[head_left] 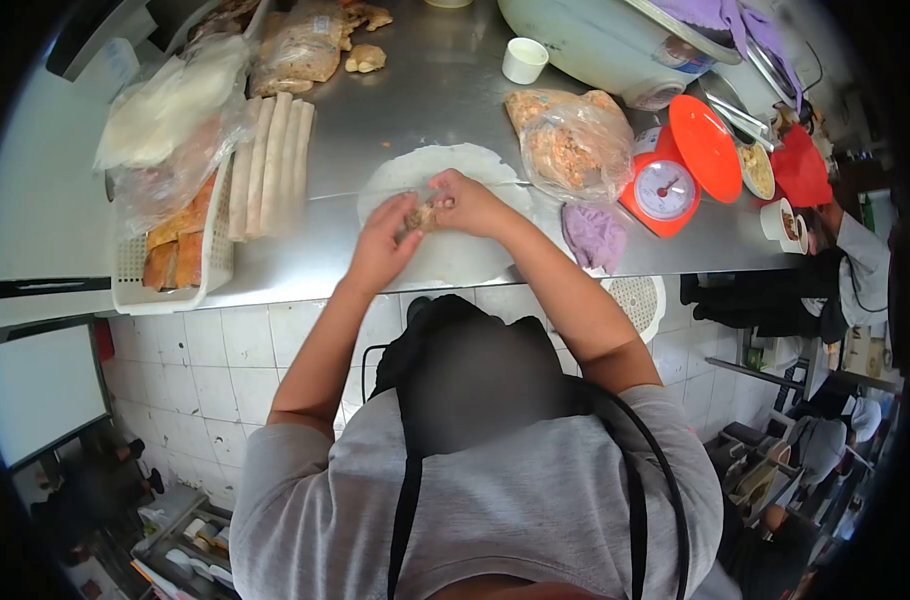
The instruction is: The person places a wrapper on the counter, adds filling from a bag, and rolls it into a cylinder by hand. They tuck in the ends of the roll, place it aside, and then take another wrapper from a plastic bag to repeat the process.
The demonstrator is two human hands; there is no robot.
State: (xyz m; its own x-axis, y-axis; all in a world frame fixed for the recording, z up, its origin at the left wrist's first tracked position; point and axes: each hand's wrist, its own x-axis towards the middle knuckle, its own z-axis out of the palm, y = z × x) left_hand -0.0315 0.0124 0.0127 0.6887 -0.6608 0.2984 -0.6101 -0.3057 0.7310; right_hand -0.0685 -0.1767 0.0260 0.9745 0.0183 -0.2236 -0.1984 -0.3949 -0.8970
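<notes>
Both of my hands meet over a round, thin white sheet lying on the steel table. Between the fingertips of my left hand and my right hand is a small brownish lump of filling. The fingers of each hand are curled against it. Several long pale rolls lie side by side to the left. On the right, a clear bag of orange-flecked filling rests near a crumpled purple cloth.
An orange dial scale stands right of the bag, with a red plate by it. A white basket holds browned pieces at the left edge. Behind are a white cup and a large tub. A person stands far right.
</notes>
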